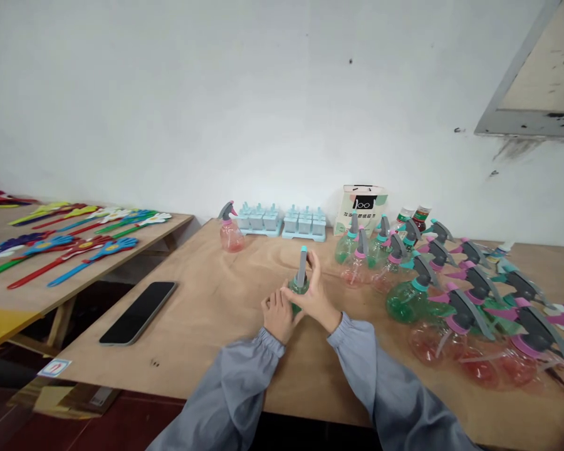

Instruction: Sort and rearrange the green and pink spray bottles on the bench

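Observation:
A green spray bottle (297,289) with a grey and teal trigger head stands upright on the wooden table in front of me. My left hand (278,313) is closed around the lower left side of its body. Reaching from the right, my right hand (316,294) wraps the neck and trigger head, its fingers behind the grey lever and its thumb across the front. Much of the bottle's body is hidden by both hands.
Several pink and green spray bottles (407,302) crowd the right side. One pink spray bottle (232,235) stands back left, beside pale blue popsicle molds (304,224). A paper bag (361,210) leans near the wall. A phone (138,313) lies left; colourful hand-shaped clappers (75,250) cover another table.

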### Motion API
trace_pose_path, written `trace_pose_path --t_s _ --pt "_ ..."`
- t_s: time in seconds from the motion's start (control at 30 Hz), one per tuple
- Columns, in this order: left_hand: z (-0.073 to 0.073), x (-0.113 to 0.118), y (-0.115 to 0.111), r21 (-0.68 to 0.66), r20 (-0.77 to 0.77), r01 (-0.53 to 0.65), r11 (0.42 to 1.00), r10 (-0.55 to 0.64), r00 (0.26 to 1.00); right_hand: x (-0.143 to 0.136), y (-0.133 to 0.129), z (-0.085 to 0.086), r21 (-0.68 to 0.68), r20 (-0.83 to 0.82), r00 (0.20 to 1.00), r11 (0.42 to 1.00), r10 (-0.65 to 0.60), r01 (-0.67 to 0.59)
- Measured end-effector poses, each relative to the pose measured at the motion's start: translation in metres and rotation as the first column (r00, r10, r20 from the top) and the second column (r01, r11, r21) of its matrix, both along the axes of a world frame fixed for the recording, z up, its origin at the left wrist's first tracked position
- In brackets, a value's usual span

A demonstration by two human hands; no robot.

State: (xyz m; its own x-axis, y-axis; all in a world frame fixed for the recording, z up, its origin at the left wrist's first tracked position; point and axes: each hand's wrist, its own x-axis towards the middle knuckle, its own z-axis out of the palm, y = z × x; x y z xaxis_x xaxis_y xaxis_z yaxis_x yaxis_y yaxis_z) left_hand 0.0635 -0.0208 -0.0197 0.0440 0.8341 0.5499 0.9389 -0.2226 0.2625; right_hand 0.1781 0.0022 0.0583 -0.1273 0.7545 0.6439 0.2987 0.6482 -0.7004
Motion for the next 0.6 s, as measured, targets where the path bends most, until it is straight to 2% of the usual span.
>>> trace_pose_path --t_s 0.07,0.17,0.23,0.27,0.33,0.37,0.4,0.43,0.5,0.6 --pt "-0.002 0.001 -0.004 0.010 -0.010 0.034 0.999 -0.034 0.999 -0.001 0.002 -0.003 -0.026 -0.064 0.998 0.999 -0.028 0.026" --pt "-0.001 -0.007 -0.001 0.009 -0.020 0.155 0.988 -0.155 0.988 0.002 0.008 -0.002 -0.044 -0.155 0.983 0.995 -0.095 0.089" --pt "0.009 -0.026 0.015 0.003 0.016 0.208 0.978 -0.208 0.978 0.008 0.013 0.001 -0.040 -0.168 0.980 0.994 -0.106 0.100" --pt "0.018 -0.040 0.029 0.001 0.052 0.200 0.980 -0.199 0.979 0.011 0.014 0.002 -0.036 -0.158 0.983 0.995 -0.097 0.093" --pt "0.042 -0.075 0.064 0.029 0.193 0.045 0.999 -0.049 0.980 0.018 0.016 0.006 -0.030 -0.123 0.989 0.997 -0.079 0.076" --pt "0.057 -0.093 0.084 0.025 0.257 -0.076 0.997 0.067 0.964 0.020 0.016 0.007 -0.029 -0.108 0.991 0.997 -0.074 0.071" --pt "0.073 -0.110 0.105 0.008 0.320 -0.264 0.965 0.247 0.914 0.022 0.015 0.009 -0.031 -0.097 0.993 0.997 -0.068 0.065" --pt "0.087 -0.125 0.123 -0.037 0.343 -0.424 0.905 0.410 0.845 0.023 0.014 0.010 -0.036 -0.093 0.994 0.998 -0.060 0.057" --pt "0.111 -0.149 0.154 -0.068 0.347 -0.510 0.857 0.500 0.794 0.024 0.012 0.013 -0.053 -0.103 0.994 0.998 -0.039 0.034" --pt "0.131 -0.167 0.180 -0.104 0.283 -0.497 0.862 0.504 0.816 0.024 0.010 0.016 -0.099 -0.135 0.991 0.995 0.016 -0.029"
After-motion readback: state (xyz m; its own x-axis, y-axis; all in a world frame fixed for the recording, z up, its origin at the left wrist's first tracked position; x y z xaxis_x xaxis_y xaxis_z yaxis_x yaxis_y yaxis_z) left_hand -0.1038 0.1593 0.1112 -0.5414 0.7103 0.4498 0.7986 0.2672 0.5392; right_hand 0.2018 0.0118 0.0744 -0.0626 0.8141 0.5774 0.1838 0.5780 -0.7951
